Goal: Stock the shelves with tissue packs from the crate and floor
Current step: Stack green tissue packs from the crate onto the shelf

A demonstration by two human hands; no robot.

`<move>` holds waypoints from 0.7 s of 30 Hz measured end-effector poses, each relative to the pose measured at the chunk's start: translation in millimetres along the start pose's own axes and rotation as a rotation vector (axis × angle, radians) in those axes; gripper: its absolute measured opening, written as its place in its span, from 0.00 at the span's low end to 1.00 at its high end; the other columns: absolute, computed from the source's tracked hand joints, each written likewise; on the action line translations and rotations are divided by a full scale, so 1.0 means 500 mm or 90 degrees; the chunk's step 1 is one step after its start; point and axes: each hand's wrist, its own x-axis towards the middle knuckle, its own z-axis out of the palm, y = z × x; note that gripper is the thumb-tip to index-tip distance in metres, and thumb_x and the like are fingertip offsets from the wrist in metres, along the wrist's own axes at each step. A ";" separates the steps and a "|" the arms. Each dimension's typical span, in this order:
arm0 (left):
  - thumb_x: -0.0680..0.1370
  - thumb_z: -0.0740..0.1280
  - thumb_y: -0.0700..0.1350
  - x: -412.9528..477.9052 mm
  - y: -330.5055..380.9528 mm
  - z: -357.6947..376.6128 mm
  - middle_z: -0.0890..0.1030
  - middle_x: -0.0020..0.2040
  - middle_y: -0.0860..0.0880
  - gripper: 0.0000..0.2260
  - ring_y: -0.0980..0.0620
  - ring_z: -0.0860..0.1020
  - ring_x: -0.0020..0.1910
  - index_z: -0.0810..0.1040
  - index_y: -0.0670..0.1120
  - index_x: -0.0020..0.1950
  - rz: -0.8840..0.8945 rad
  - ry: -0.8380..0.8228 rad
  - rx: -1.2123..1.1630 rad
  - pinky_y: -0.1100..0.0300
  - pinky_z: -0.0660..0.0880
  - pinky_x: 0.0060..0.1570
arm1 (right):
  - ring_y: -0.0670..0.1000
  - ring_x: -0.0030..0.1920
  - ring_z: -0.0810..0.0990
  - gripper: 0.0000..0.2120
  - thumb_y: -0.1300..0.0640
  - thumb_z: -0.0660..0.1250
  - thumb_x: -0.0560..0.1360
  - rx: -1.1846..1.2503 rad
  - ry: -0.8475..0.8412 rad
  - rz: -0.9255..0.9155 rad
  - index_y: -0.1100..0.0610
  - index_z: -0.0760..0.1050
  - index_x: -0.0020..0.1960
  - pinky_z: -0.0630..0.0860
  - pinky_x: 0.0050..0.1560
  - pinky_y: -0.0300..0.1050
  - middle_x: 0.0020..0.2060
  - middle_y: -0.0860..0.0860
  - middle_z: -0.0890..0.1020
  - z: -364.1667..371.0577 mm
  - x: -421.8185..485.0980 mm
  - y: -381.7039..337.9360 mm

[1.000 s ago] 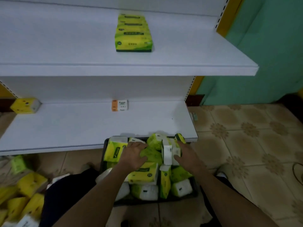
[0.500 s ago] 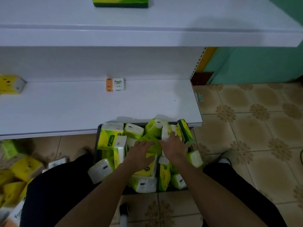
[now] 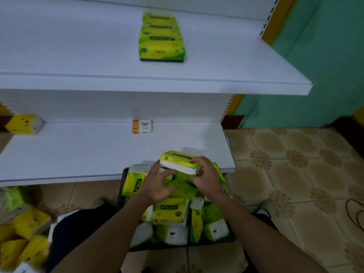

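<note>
Above the dark plastic crate (image 3: 123, 175), a green-and-white wrapped tissue pack (image 3: 177, 161) sat level in the right hand (image 3: 206, 180), fingers curled round its end.
Just beside it the left hand (image 3: 155, 187) hovered, fingers spread loose; the front edge of the white lower shelf (image 3: 88, 154) ran behind.

A green-and-white plastic-wrapped tissue pack (image 3: 177, 161) is held roughly level in the right hand (image 3: 206, 175), above the dark plastic crate (image 3: 177, 246). The crate is heaped with similar green packs (image 3: 169, 212). A row of green packs (image 3: 161, 39) lies on the white upper shelf (image 3: 78, 46), and yellow packs (image 3: 29, 223) lie on the floor at left.
</note>
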 end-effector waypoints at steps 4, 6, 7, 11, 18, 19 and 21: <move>0.61 0.57 0.63 -0.030 0.036 -0.081 0.63 0.71 0.45 0.29 0.45 0.69 0.67 0.78 0.54 0.58 0.075 0.096 0.057 0.52 0.69 0.63 | 0.52 0.57 0.73 0.17 0.61 0.72 0.68 0.013 0.065 -0.057 0.55 0.71 0.55 0.67 0.44 0.38 0.59 0.53 0.69 -0.030 -0.006 -0.084; 0.62 0.57 0.60 -0.039 0.050 -0.118 0.68 0.69 0.42 0.28 0.42 0.72 0.64 0.79 0.51 0.56 0.133 0.152 0.090 0.47 0.72 0.59 | 0.52 0.68 0.65 0.15 0.59 0.69 0.72 -0.010 0.095 -0.105 0.52 0.70 0.56 0.65 0.51 0.36 0.67 0.53 0.65 -0.054 -0.005 -0.127; 0.63 0.58 0.59 -0.046 0.064 -0.138 0.69 0.68 0.41 0.27 0.40 0.72 0.62 0.80 0.50 0.56 0.153 0.172 0.098 0.46 0.72 0.58 | 0.50 0.71 0.61 0.14 0.58 0.68 0.74 -0.028 0.110 -0.129 0.52 0.70 0.58 0.63 0.53 0.34 0.70 0.54 0.62 -0.068 -0.004 -0.147; 0.64 0.60 0.57 -0.049 0.133 -0.213 0.71 0.66 0.40 0.25 0.38 0.74 0.60 0.78 0.48 0.56 0.215 0.236 0.129 0.45 0.72 0.55 | 0.53 0.71 0.63 0.18 0.57 0.63 0.78 -0.082 0.160 -0.195 0.54 0.67 0.66 0.61 0.52 0.33 0.73 0.55 0.60 -0.137 0.021 -0.224; 0.63 0.49 0.65 0.021 0.268 -0.340 0.59 0.75 0.49 0.36 0.49 0.61 0.72 0.68 0.55 0.69 0.248 0.250 0.198 0.55 0.58 0.68 | 0.53 0.71 0.64 0.18 0.56 0.61 0.79 -0.097 0.261 -0.248 0.55 0.67 0.68 0.65 0.63 0.45 0.73 0.54 0.64 -0.275 0.140 -0.294; 0.63 0.48 0.66 0.040 0.280 -0.355 0.61 0.75 0.50 0.37 0.49 0.61 0.72 0.67 0.56 0.70 0.248 0.251 0.213 0.56 0.58 0.68 | 0.55 0.70 0.65 0.17 0.56 0.61 0.79 -0.111 0.269 -0.241 0.55 0.68 0.67 0.66 0.63 0.48 0.73 0.54 0.64 -0.290 0.165 -0.294; 0.63 0.47 0.66 0.085 0.291 -0.379 0.65 0.73 0.50 0.38 0.49 0.63 0.71 0.65 0.56 0.71 0.242 0.251 0.245 0.55 0.59 0.68 | 0.58 0.66 0.68 0.16 0.59 0.61 0.78 -0.136 0.274 -0.218 0.56 0.68 0.66 0.67 0.60 0.50 0.72 0.55 0.65 -0.313 0.219 -0.287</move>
